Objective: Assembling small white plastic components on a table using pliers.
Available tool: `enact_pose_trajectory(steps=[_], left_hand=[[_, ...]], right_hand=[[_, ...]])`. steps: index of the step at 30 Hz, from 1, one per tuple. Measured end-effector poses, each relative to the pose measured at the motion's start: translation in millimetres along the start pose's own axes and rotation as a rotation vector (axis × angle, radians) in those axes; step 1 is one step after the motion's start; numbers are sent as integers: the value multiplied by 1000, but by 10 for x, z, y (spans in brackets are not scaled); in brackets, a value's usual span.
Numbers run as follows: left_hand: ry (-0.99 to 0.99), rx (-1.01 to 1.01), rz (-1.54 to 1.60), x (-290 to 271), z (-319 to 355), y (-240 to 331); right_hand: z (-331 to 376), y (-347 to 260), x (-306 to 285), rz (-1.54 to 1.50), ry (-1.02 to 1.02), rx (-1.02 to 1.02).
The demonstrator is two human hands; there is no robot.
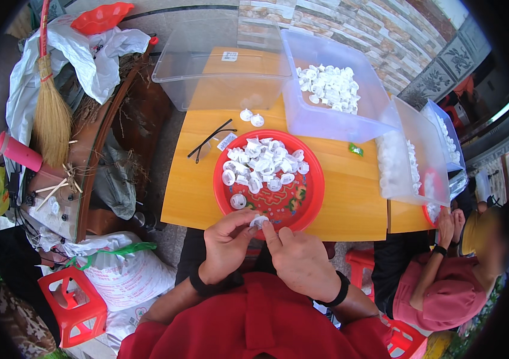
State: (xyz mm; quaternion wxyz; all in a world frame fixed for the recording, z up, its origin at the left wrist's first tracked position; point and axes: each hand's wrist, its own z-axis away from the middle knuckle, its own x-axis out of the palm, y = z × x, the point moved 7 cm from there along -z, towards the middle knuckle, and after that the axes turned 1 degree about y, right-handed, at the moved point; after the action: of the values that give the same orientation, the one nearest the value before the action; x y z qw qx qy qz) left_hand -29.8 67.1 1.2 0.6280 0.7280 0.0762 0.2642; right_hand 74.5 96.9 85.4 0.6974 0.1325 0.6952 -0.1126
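Between my two hands, just in front of a round red tray (316,197), is a small white plastic part (258,222). My left hand (229,242) pinches it between thumb and fingers. My right hand (303,258) has its index finger against the part's right side; its other fingers are curled in. Inside the tray lies a heap of similar white plastic pieces (263,158), with one loose piece (238,201) near the tray's left edge. The tray's bottom has a coloured pattern. Finer details of the held part are too small to make out.
Behind the tray stand a clear bin (221,90) and a translucent box (341,128) with white parts. Glasses (209,142) and a green packet (355,149) lie on the wooden table (350,197). To the right, a co-worker (446,281) sits by more boxes. A red stool (75,305) stands left.
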Motion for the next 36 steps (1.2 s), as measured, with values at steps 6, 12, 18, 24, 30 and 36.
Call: enact_pose_trajectory(steps=[6, 12, 18, 24, 30, 36], left_hand=[[-72, -73, 122, 6, -60, -5], [-76, -28, 177, -34, -83, 72], [-123, -83, 332, 11, -54, 70], [-116, -51, 387, 29, -17, 136], [-136, 88, 260, 47, 2, 194], [-130, 170, 192, 49, 27, 248]], right_hand=[[49, 158, 24, -277, 115, 87], [134, 384, -50, -676, 353, 390], [14, 380, 92, -996, 389, 454], [-50, 356, 155, -1080, 438, 457], [-54, 353, 183, -1059, 412, 456], [-78, 361, 265, -1083, 353, 451]])
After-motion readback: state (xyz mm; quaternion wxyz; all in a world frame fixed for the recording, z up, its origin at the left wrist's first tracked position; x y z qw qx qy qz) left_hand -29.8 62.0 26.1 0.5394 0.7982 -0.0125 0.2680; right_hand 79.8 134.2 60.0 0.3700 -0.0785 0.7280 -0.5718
